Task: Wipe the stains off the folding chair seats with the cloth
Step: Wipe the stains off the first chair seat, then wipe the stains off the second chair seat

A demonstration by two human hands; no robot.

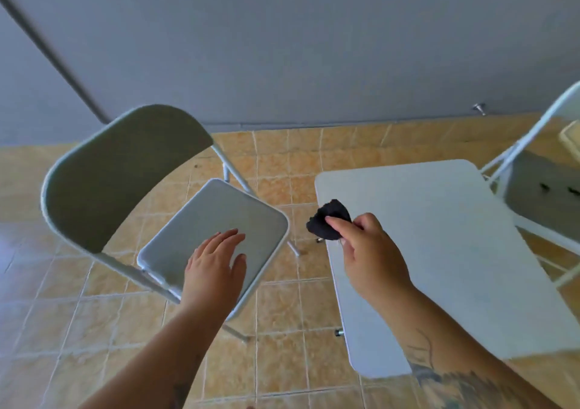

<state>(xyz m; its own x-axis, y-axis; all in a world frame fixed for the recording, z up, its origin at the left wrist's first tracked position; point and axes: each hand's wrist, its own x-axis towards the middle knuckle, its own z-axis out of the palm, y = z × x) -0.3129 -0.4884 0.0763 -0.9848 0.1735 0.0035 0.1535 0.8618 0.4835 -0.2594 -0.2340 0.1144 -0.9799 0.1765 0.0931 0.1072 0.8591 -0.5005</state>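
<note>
The left hand [216, 261] is spread flat over the folding chair seat [213, 236]; right of that seat, a crumpled black cloth [328, 223] is pinched by the right hand [367, 248].

You have no readable text, label, brand, number or sign anywhere in this view. The tattoo [439, 374] on your right forearm, at about five o'clock, is dark linework only, and no letters can be made out in it.
</note>
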